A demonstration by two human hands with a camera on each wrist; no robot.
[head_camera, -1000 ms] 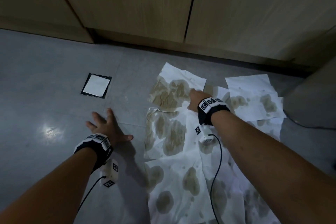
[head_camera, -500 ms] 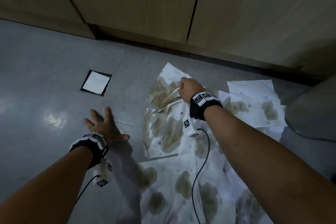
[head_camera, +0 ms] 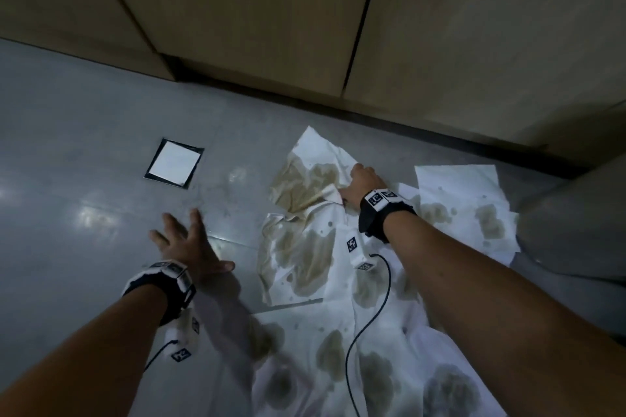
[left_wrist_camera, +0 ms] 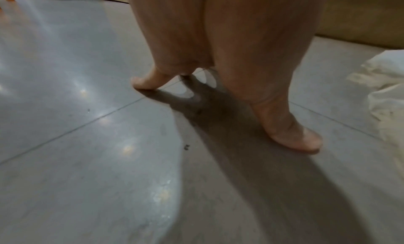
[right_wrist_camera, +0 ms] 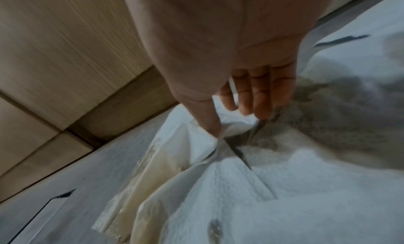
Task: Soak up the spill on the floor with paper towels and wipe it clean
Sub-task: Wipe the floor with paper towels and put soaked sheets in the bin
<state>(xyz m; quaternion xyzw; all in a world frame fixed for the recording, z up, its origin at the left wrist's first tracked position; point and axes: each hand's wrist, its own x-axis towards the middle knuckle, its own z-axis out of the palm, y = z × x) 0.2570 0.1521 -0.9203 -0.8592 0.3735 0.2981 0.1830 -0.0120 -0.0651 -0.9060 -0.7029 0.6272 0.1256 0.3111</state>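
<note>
Several white paper towels blotched with brown spill lie on the grey floor (head_camera: 84,112). My right hand (head_camera: 360,184) pinches the wrinkled edge of the far sheet (head_camera: 305,179), where it meets the middle sheet (head_camera: 301,257). The right wrist view shows my thumb and fingers (right_wrist_camera: 262,99) pinching a raised fold of towel (right_wrist_camera: 238,121). More stained sheets lie to the right (head_camera: 467,206) and near me (head_camera: 338,366). My left hand (head_camera: 184,244) is spread flat on bare floor left of the towels. Its fingertips (left_wrist_camera: 301,140) press the floor in the left wrist view.
Wooden cabinet doors (head_camera: 271,27) with a dark toe-kick run along the back. A square floor drain cover (head_camera: 174,162) sits left of the towels. A grey rounded object (head_camera: 576,223) stands at the right. My wrist camera's black cable (head_camera: 369,315) trails over the towels.
My right hand has pulled the far sheet's edge leftward, and the sheet has bunched into folds. My left hand has stayed flat on the floor.
</note>
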